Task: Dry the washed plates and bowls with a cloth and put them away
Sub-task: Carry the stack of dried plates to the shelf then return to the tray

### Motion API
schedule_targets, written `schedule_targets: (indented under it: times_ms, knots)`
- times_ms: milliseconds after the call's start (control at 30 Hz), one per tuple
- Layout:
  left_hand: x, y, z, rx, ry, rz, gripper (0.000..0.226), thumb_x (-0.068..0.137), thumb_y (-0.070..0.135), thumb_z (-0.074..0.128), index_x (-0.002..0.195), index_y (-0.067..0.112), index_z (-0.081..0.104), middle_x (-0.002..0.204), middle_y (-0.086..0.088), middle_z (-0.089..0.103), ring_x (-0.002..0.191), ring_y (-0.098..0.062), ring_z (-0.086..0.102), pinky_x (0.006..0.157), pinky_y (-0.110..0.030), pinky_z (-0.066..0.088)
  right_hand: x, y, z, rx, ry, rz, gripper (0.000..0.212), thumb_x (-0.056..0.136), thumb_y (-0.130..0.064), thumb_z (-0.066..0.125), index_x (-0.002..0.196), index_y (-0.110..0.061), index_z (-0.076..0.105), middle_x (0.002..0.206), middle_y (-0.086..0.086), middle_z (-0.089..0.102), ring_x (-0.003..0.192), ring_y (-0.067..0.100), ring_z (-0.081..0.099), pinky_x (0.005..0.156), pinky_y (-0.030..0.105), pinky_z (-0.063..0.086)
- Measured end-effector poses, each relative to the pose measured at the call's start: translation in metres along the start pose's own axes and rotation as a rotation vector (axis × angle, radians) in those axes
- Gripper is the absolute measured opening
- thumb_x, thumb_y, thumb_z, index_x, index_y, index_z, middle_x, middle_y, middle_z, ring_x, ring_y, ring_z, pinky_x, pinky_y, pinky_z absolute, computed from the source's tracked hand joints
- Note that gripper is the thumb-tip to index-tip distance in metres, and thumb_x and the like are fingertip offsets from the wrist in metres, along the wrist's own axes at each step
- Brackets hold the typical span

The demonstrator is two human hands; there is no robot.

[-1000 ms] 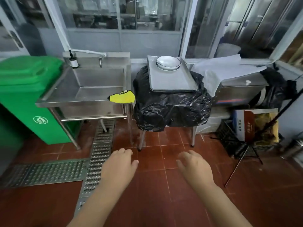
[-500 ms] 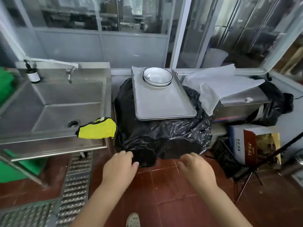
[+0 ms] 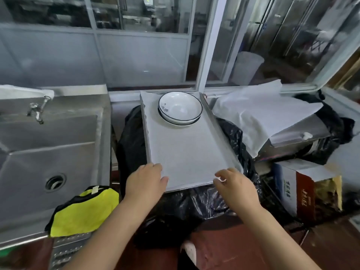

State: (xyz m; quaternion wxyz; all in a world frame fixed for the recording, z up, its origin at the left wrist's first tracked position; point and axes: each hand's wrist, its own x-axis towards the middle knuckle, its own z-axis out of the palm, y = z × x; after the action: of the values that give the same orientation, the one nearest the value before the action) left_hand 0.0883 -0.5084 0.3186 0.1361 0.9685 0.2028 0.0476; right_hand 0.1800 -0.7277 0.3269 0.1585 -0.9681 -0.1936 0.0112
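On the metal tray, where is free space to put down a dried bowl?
The tray is bare from the stacked bowls at its far end to the near edge, where the left hand and right hand are. The sink basin is also bare. The sink's front rim is taken by the yellow cloth.

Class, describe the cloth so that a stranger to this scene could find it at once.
Start at the steel sink on the left. On its front right corner, draped over the rim, lies the cloth. It is bright yellow with a dark edge, the only vivid thing beside grey metal.

Yellow cloth, black-rimmed white bowls
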Motion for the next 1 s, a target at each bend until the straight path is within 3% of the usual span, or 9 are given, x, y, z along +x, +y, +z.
schedule_targets:
  times_ms: [133,400,567,633,800,933,1000]
  knots:
    - [0.053,-0.005,0.015,-0.021,-0.022,-0.05,0.032,0.092,0.042,0.046,0.114,0.021,0.058,0.109,0.004,0.061,0.098,-0.017,0.056,0.068,-0.031,0.048,0.069,0.006,0.009,0.055,-0.006,-0.046,0.023,0.091,-0.032,0.054,0.108,-0.026,0.069,0.1,-0.009,0.063,0.082,0.009,0.059,0.064,0.024,0.038]
    - [0.194,-0.003,0.036,-0.035,-0.029,-0.177,0.033,0.094,0.042,0.046,0.115,0.019,0.056,0.11,0.003,0.061,0.089,-0.015,0.058,0.065,-0.03,0.048,0.243,0.024,0.029,0.062,-0.043,-0.098,0.022,0.09,-0.031,0.057,0.108,-0.024,0.068,0.102,-0.007,0.061,0.079,0.014,0.061,0.063,0.025,0.038]
    - [0.299,0.009,0.057,-0.016,-0.073,-0.318,0.032,0.094,0.04,0.045,0.113,0.015,0.051,0.113,-0.004,0.06,0.089,-0.02,0.056,0.063,-0.03,0.039,0.353,0.033,0.049,0.105,-0.092,-0.073,0.025,0.09,-0.028,0.057,0.112,-0.022,0.067,0.109,-0.004,0.063,0.091,0.016,0.061,0.068,0.024,0.037]
    - [0.333,0.009,0.068,-0.046,-0.063,-0.377,0.027,0.094,0.041,0.046,0.102,0.015,0.046,0.109,-0.007,0.059,0.086,-0.022,0.052,0.063,-0.032,0.036,0.394,0.036,0.055,0.153,-0.087,-0.068,0.032,0.089,-0.026,0.058,0.119,-0.016,0.061,0.115,0.003,0.059,0.096,0.021,0.059,0.071,0.027,0.042]
    - [0.386,-0.002,0.098,-0.209,-0.01,-0.513,0.035,0.095,0.041,0.045,0.11,0.008,0.045,0.111,-0.013,0.056,0.097,-0.033,0.056,0.068,-0.032,0.034,0.464,0.033,0.079,0.217,-0.129,-0.093,0.052,0.091,-0.022,0.056,0.136,-0.006,0.037,0.115,0.015,0.049,0.102,0.033,0.051,0.084,0.04,0.046]
    - [0.405,-0.009,0.115,-0.239,0.021,-0.632,0.041,0.093,0.046,0.046,0.103,0.007,0.05,0.1,-0.013,0.062,0.086,-0.031,0.056,0.066,-0.032,0.034,0.501,0.032,0.101,0.236,-0.178,-0.013,0.024,0.096,-0.023,0.048,0.109,-0.003,0.049,0.105,0.017,0.058,0.095,0.035,0.056,0.071,0.035,0.041]
    - [0.413,-0.01,0.119,-0.263,0.021,-0.686,0.04,0.091,0.048,0.049,0.1,0.009,0.051,0.089,-0.007,0.061,0.077,-0.026,0.053,0.061,-0.031,0.033,0.514,0.032,0.11,0.249,-0.214,0.007,0.027,0.097,-0.026,0.048,0.106,-0.001,0.051,0.101,0.017,0.062,0.092,0.035,0.058,0.071,0.035,0.042]
